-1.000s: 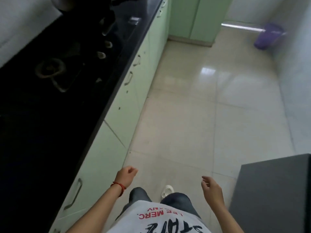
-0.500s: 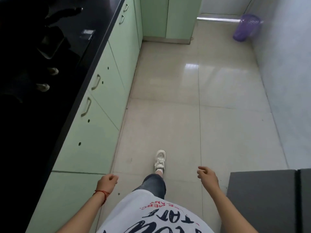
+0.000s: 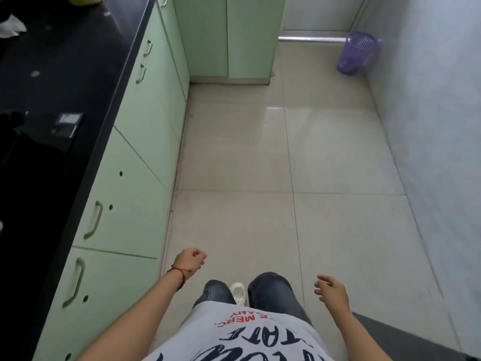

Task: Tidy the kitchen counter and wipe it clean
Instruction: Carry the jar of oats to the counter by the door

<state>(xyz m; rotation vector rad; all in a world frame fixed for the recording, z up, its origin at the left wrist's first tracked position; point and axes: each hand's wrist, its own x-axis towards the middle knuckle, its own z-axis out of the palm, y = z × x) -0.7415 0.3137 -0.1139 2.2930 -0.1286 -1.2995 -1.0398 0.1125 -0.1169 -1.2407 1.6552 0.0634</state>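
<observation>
Kitchen counter: a dark slab down the left edge of the frame, over pale green cabinets. On it, one crumpled white paper at upper left, one small shiny packet at mid left, a few pale specks between them (too small to identify). One yellow object at the very top left, mostly cut off.

Left hand, lower centre, hangs with fingers loosely curled, holding nothing; red thread at the wrist. Right hand, lower right, fingers relaxed and spread, also empty. Hands well apart, both over the tiled floor, neither near the counter.

Risks, as a judgement: no cloth is in either hand or in view, so wiping may only push the specks about; the paper, being light, could get swept off the edge onto the floor.

Count: two hands, one purple bin at upper right, five cabinet handles visible, one shoe.
</observation>
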